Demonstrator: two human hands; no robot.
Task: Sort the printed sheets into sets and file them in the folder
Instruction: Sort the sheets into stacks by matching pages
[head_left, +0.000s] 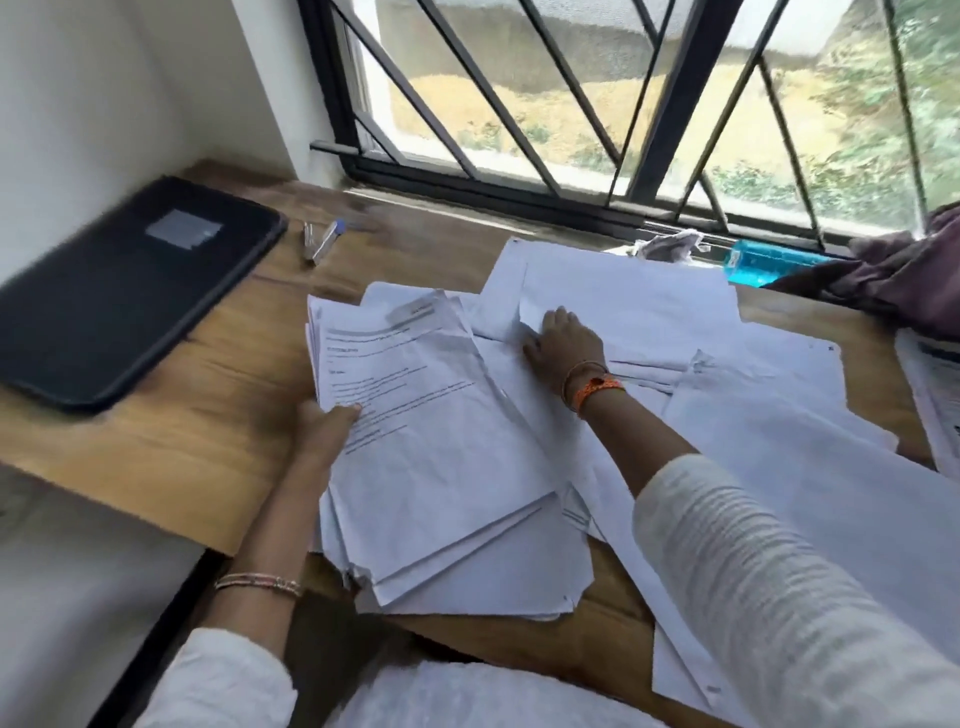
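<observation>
The left hand (324, 426) grips the left edge of a thick fanned stack of white printed sheets (441, 467), thumb curled onto the top page, the fingers hidden beneath. The right hand (563, 340) reaches further across the table and lies on a spread of loose white paper sheets (649, 312), its fingers bent down over an upturned corner of one sheet; whether they pinch that corner or only press on it cannot be told. The held stack overlaps the loose sheets and hangs over the near edge of the brown wooden table (208, 405). A closed black zip folder with a pale label (119, 296) lies flat at the table's left end, well apart from the papers. Near its far right corner lies a small clear pen with a blue cap (324, 241). At the far right, beside the barred window (623, 104), a translucent blue plastic bottle (763, 262) lies on its side against a crumpled purple cloth (914, 275).
</observation>
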